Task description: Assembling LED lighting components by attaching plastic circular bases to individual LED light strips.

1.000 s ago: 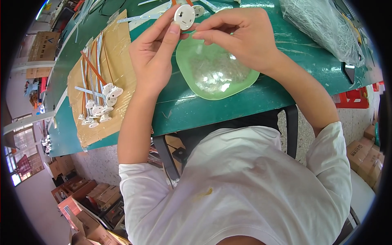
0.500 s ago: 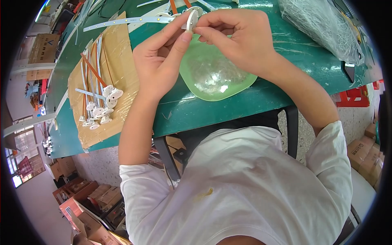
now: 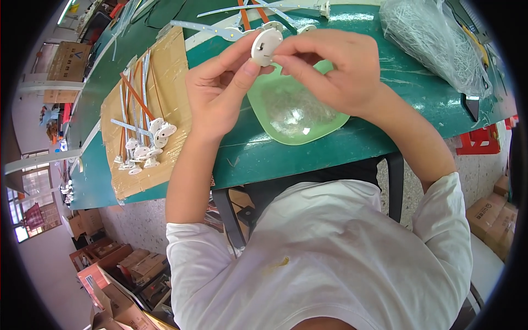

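My left hand [image 3: 220,88] pinches a white round disc [image 3: 266,48] between thumb and fingers. The disc's flat face, with a small dark slot in it, is turned toward me. At its right edge, the fingers of my right hand [image 3: 346,71] are closed in a pinch; whether something small is between them is hidden. A white LED strip [image 3: 206,28] reaches out to the left behind my left hand, and I cannot tell if it joins the disc. Below my hands stands a green bowl [image 3: 294,141] with clear, shiny contents that I cannot make out.
On the left, a cardboard sheet [image 3: 179,82] carries several strip-and-disc pieces [image 3: 146,151]. More strips and orange-brown strips [image 3: 245,19] lie behind my hands. A clear plastic bag [image 3: 434,49] of thin white pieces rests at the back right of the green table [image 3: 264,165].
The disc has turned from nearly edge-on to showing its flat face. Both hands appear slightly lower in view, and the whole scene has shifted a little with the head.
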Action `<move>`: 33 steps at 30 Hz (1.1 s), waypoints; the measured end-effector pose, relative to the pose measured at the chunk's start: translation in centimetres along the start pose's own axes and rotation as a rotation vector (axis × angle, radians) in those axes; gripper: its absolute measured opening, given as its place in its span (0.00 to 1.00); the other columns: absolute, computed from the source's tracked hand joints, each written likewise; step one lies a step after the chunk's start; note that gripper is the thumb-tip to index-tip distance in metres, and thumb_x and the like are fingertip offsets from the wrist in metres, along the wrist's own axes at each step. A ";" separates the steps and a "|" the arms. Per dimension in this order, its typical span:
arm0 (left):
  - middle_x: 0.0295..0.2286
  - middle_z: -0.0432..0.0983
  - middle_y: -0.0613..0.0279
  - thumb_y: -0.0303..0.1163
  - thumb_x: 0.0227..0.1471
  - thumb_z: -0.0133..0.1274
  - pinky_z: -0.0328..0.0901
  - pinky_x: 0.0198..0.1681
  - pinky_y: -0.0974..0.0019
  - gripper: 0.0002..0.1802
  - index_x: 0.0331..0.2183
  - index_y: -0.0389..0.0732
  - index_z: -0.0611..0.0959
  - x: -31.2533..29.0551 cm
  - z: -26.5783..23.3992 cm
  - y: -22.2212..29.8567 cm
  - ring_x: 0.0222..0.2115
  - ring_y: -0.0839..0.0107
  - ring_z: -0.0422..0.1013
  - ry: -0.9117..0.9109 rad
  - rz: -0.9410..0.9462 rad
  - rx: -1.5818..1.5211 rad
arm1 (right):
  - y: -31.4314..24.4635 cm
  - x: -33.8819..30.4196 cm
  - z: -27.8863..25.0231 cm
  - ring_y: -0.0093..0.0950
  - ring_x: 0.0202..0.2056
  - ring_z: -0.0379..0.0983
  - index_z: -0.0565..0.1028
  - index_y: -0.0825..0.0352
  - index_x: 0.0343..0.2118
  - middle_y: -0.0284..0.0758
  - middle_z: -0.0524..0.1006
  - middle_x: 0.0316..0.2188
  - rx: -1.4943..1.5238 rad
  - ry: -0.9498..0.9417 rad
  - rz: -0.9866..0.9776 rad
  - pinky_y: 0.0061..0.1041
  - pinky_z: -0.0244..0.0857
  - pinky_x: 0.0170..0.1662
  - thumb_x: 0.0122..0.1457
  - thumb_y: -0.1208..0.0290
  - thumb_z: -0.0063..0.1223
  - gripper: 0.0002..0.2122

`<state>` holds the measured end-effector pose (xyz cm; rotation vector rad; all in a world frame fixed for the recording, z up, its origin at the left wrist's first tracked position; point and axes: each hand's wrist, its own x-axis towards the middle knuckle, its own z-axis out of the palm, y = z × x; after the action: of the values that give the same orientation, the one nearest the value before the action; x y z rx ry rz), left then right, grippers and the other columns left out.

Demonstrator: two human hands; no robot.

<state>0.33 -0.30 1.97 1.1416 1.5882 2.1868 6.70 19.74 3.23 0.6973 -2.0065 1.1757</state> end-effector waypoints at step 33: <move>0.45 0.79 0.51 0.25 0.65 0.49 0.74 0.49 0.68 0.18 0.54 0.26 0.76 -1.4 -10.9 10.4 0.45 0.62 0.79 0.288 -0.234 0.799 | 4.7 0.6 -1.2 0.31 0.29 0.81 0.81 0.69 0.35 0.40 0.83 0.32 -0.309 0.104 -0.154 0.25 0.75 0.30 0.53 0.80 0.62 0.06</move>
<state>-3.45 -13.06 9.14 0.7314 2.6954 1.6337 3.25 22.88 1.69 0.6078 -1.9516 0.7739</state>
